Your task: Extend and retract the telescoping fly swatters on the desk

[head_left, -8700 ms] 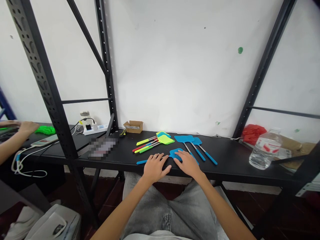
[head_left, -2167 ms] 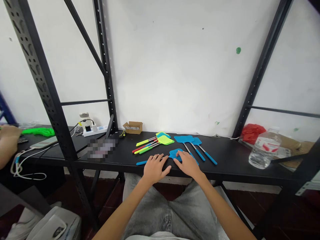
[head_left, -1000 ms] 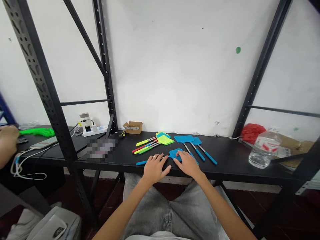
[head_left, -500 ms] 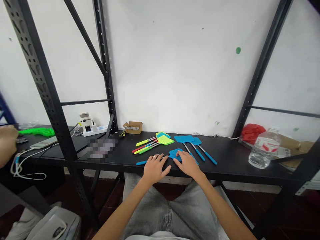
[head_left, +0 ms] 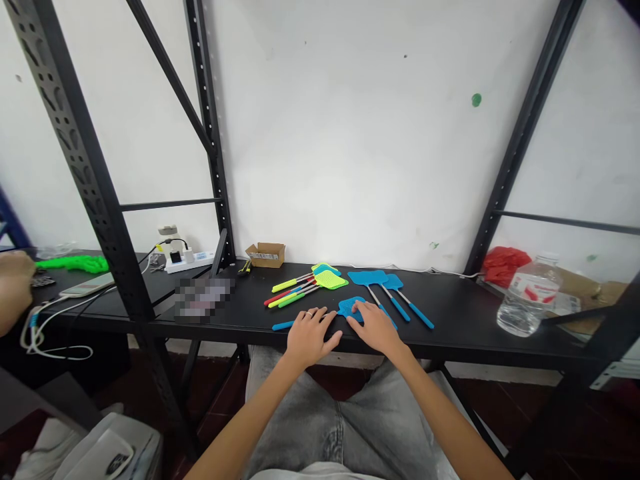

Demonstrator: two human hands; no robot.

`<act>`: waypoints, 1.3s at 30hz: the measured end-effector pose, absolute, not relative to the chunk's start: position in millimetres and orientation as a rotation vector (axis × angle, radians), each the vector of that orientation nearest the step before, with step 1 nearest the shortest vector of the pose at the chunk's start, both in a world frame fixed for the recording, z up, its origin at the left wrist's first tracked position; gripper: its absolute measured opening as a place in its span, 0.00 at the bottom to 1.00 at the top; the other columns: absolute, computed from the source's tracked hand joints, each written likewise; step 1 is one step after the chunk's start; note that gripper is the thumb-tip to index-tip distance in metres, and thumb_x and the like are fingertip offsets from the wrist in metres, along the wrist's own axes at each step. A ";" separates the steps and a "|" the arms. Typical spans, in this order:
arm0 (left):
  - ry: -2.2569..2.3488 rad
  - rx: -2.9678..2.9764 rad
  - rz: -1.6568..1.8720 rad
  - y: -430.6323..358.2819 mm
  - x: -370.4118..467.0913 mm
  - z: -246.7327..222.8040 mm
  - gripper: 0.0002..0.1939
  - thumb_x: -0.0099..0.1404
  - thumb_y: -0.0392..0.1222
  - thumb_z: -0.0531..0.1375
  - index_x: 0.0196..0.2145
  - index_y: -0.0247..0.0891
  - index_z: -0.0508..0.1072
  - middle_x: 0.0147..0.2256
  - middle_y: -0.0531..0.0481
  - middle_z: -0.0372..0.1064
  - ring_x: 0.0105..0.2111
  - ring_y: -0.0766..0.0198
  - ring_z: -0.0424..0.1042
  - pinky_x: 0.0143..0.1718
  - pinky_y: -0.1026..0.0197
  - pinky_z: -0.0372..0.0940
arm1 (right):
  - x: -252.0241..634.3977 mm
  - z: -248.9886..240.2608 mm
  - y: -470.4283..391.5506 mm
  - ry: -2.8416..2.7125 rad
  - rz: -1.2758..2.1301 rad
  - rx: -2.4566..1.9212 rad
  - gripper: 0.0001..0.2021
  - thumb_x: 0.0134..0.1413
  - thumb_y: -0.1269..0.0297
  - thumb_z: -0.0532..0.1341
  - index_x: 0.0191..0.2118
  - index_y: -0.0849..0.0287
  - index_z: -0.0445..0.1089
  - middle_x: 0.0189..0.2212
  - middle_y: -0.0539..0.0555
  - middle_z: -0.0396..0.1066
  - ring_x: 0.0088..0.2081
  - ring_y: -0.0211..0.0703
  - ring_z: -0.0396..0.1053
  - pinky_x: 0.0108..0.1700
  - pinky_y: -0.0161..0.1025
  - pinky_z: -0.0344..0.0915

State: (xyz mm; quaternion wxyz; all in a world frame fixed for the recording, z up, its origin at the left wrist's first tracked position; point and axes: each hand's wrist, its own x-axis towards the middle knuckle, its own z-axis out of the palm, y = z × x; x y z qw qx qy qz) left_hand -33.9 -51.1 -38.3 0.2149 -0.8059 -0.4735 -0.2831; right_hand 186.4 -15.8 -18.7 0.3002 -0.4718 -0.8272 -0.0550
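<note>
A blue fly swatter (head_left: 346, 307) lies crosswise near the front edge of the black shelf. My left hand (head_left: 310, 335) rests over its shaft with the fingers spread. On the right part of its head lies my right hand (head_left: 376, 325), fingers apart and flat. Behind and to the left is a fanned pile of swatters with yellow, red, blue and green handles, a yellow-green head (head_left: 332, 280) on top. Several blue swatters (head_left: 367, 278) lie behind my right hand, their handles pointing toward the front right.
An open cardboard box (head_left: 266, 255) stands by the wall. At the right are a water bottle (head_left: 529, 297) and a red bag (head_left: 505, 265). Another person's hand (head_left: 15, 290) is at the far left, near cables and a power strip (head_left: 190, 262).
</note>
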 end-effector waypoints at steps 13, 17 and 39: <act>-1.301 -2.230 -0.800 -51.6 -33.6 -37.9 0.25 0.73 0.58 0.52 0.59 0.44 0.71 0.56 0.44 0.72 0.54 0.48 0.70 0.52 0.46 0.62 | 186.1 -18.5 -15.6 -2.199 -0.128 -1.264 0.11 0.67 0.54 0.54 0.42 0.54 0.66 0.40 0.55 0.74 0.46 0.51 0.70 0.43 0.42 0.61; -1.295 -2.221 -0.806 -51.6 -33.4 -38.1 0.24 0.72 0.57 0.52 0.59 0.45 0.71 0.56 0.44 0.72 0.54 0.48 0.70 0.52 0.47 0.62 | 186.1 -19.1 -15.8 -2.197 -0.130 -1.273 0.10 0.67 0.54 0.54 0.42 0.54 0.66 0.41 0.55 0.74 0.47 0.51 0.70 0.43 0.42 0.60; -1.306 -2.233 -0.792 -51.8 -33.3 -38.1 0.25 0.73 0.58 0.51 0.59 0.43 0.71 0.57 0.44 0.71 0.54 0.47 0.70 0.52 0.45 0.63 | 186.1 -21.3 -14.0 -2.193 -0.128 -1.275 0.11 0.67 0.53 0.54 0.42 0.54 0.66 0.41 0.55 0.74 0.47 0.52 0.70 0.44 0.42 0.60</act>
